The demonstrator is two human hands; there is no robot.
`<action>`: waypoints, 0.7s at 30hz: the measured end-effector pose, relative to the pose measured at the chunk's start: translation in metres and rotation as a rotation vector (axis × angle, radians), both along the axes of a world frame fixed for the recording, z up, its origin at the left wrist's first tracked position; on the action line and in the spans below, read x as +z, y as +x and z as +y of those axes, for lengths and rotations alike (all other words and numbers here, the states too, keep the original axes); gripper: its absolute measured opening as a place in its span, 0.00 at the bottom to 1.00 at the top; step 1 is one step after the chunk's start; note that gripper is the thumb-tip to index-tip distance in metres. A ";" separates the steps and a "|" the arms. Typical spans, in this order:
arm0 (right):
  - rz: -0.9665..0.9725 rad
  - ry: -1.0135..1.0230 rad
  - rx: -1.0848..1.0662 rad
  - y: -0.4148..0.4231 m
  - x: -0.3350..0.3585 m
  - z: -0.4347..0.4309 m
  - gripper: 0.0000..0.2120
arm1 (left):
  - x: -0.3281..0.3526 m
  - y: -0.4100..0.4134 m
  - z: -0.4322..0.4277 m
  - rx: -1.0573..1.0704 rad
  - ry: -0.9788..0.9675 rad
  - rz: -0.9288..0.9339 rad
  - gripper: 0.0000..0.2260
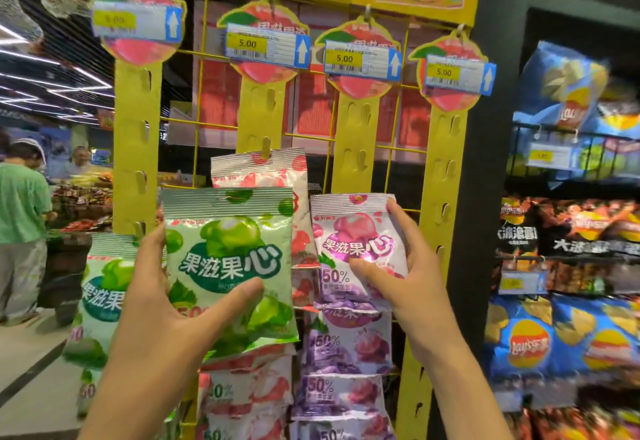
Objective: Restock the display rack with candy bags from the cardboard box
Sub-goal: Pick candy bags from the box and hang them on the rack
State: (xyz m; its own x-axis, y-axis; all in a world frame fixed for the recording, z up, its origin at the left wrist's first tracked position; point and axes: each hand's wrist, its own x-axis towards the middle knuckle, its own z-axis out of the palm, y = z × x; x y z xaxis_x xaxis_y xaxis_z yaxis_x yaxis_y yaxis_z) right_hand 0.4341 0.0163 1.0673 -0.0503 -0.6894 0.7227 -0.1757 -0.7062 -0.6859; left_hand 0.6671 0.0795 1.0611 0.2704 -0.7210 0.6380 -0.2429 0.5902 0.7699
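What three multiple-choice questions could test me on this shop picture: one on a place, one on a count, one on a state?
1. Where is the purple-and-pink foil candy bag held in the right hand?
A) on the floor
B) on the crisp shelf
C) just above the hanging purple foil bags on the yellow cardboard rack

2. How many peach-shaped price cards top the rack?
A) two
B) four
C) six

3. What is the left hand doing?
A) gripping a green-and-white foil candy bag
B) hanging empty
C) pressing flat on the rack

Answers: C, the purple column hangs directly below it; B, one card heads each yellow strip; A, its thumb lies across the bag's front.
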 end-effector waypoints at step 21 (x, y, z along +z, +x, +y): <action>0.302 0.059 -0.456 0.018 -0.019 0.014 0.39 | -0.002 -0.001 0.013 -0.018 0.092 -0.047 0.54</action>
